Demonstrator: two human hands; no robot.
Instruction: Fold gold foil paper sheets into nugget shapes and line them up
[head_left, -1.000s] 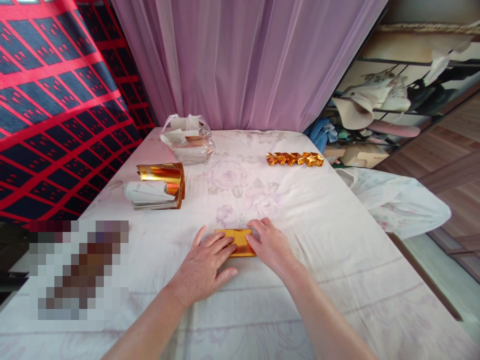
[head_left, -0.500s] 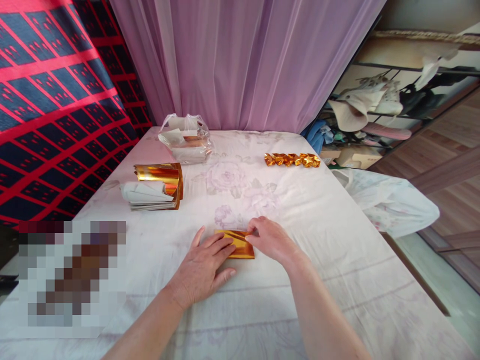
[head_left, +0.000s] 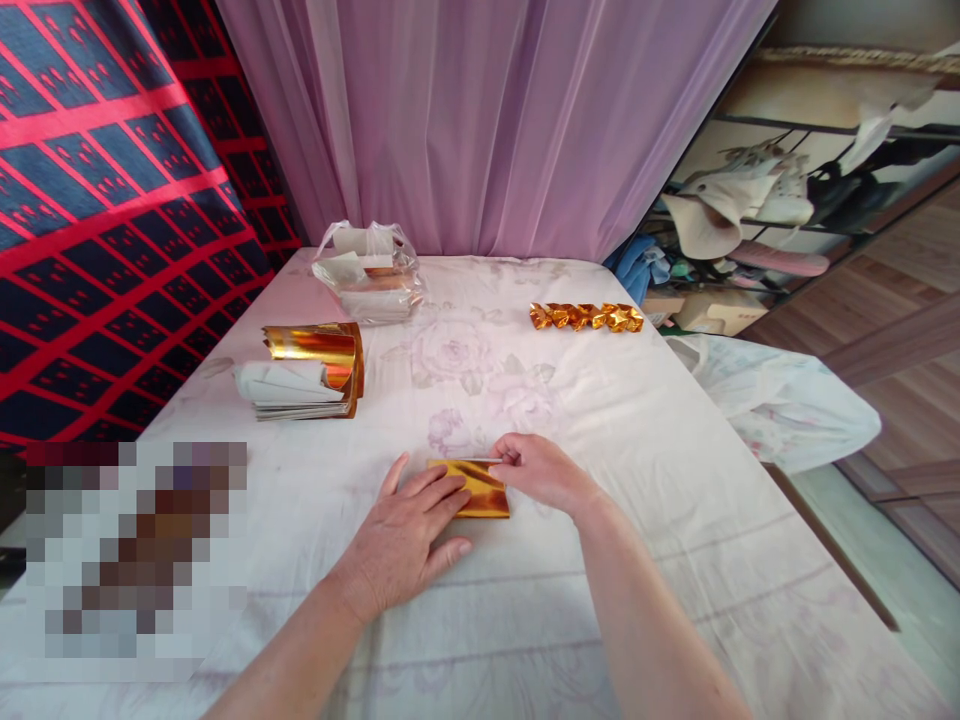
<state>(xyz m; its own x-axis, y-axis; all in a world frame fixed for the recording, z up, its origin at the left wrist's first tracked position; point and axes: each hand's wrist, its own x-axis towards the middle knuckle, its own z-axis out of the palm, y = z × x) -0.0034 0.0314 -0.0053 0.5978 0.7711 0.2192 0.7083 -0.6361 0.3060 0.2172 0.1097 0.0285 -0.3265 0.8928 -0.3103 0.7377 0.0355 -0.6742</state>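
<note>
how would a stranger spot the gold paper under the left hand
On the flowered white cloth, find the near middle. Partly under the left hand, its far right corner pinched by the right hand, lies a gold paper rectangle. It is mostly flat, unlike the curved gold stack and crinkled gold row.

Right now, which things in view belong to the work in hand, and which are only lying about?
Seem to belong:
gold sheet, under the left hand, with the right hand at its far edge
curved bundle of gold sheets
row of shaped gold pieces
bagged paper, probably

Seem only lying about:
pale cap
pale shoes
white bag on the right
</note>
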